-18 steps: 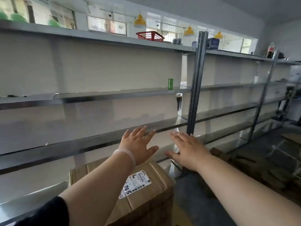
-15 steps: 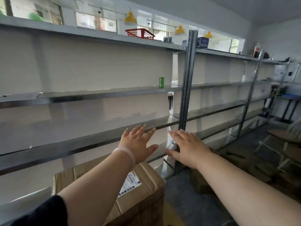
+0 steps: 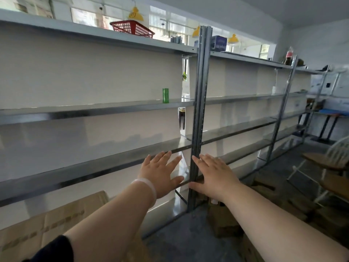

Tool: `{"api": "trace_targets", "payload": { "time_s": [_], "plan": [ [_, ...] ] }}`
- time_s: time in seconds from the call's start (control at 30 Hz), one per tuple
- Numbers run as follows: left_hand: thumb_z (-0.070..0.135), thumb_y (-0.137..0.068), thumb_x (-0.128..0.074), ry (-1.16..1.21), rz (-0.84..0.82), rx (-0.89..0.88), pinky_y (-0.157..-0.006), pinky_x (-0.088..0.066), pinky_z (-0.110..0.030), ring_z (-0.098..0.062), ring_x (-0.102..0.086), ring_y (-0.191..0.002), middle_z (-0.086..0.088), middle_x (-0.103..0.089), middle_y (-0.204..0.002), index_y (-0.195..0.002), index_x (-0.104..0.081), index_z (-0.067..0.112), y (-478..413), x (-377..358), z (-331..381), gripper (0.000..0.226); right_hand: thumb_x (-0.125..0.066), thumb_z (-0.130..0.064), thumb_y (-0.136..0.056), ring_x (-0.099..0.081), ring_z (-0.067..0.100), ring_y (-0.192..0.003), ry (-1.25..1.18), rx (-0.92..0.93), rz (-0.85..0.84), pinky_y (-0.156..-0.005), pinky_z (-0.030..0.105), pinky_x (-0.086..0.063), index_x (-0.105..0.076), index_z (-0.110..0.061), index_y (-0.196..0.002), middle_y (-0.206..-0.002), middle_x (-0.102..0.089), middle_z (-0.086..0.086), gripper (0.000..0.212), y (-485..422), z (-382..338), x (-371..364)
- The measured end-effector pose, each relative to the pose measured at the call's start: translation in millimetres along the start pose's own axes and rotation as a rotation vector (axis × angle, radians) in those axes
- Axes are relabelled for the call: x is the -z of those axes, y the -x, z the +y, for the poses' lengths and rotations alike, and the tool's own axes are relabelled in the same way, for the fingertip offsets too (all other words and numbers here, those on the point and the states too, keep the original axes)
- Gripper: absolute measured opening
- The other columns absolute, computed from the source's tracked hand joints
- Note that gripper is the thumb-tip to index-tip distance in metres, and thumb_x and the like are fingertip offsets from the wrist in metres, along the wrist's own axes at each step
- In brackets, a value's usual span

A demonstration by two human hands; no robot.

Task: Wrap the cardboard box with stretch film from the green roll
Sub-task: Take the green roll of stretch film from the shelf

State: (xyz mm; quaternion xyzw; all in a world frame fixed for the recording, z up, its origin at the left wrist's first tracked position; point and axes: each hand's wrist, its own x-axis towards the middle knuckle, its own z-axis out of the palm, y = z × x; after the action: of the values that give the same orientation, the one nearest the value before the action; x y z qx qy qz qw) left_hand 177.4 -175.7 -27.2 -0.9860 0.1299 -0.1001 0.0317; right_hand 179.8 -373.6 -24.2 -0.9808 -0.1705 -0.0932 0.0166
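A green roll (image 3: 165,95) stands upright on the second metal shelf, far above and beyond my hands. The cardboard box (image 3: 43,229) sits at the lower left, mostly hidden behind my left forearm. My left hand (image 3: 160,174) is stretched forward in the air with its fingers straight and spread, holding nothing. My right hand (image 3: 213,176) is held out beside it, palm down, fingers straight, also holding nothing. Both hands hover in front of the lower shelves, a narrow gap between them.
Long metal shelving (image 3: 94,110) runs across the view with an upright post (image 3: 198,120) between my hands. A red basket (image 3: 132,28) sits on the top shelf. Flattened cardboard (image 3: 222,220) lies on the floor at right, near white chairs (image 3: 330,167).
The view has swung to the right, so the box has slid toward the lower left corner. Both hands stay outstretched and spread, in nearly the same pose.
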Motion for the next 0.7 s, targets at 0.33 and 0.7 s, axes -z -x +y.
{"api": "trace_targets", "payload": {
  "time_s": [0.33, 0.7],
  "plan": [
    [0.066, -0.096, -0.023, 0.065, 0.018, 0.089, -0.123, -0.002, -0.049, -0.02, 0.001, -0.154, 0.004, 0.001, -0.167, -0.155, 0.004, 0.041, -159, -26, 74, 0.07, -0.041, -0.071, -0.083, 0.001, 0.018, -0.148, 0.053, 0.117, -0.015, -0.121, 0.044, -0.002, 0.001, -0.031, -0.15, -0.161, -0.002, -0.003, 0.089, -105, 148, -1],
    [0.067, -0.095, -0.023, 0.028, 0.032, 0.128, -0.124, -0.006, -0.051, -0.021, -0.002, -0.154, 0.003, -0.003, -0.167, -0.155, 0.003, 0.041, -245, -41, 86, 0.07, -0.042, -0.068, -0.085, 0.003, 0.018, -0.148, 0.052, 0.162, -0.01, -0.121, 0.044, -0.002, 0.001, -0.032, -0.15, -0.161, -0.001, -0.002, 0.086, -170, 212, -18]
  ]
}}
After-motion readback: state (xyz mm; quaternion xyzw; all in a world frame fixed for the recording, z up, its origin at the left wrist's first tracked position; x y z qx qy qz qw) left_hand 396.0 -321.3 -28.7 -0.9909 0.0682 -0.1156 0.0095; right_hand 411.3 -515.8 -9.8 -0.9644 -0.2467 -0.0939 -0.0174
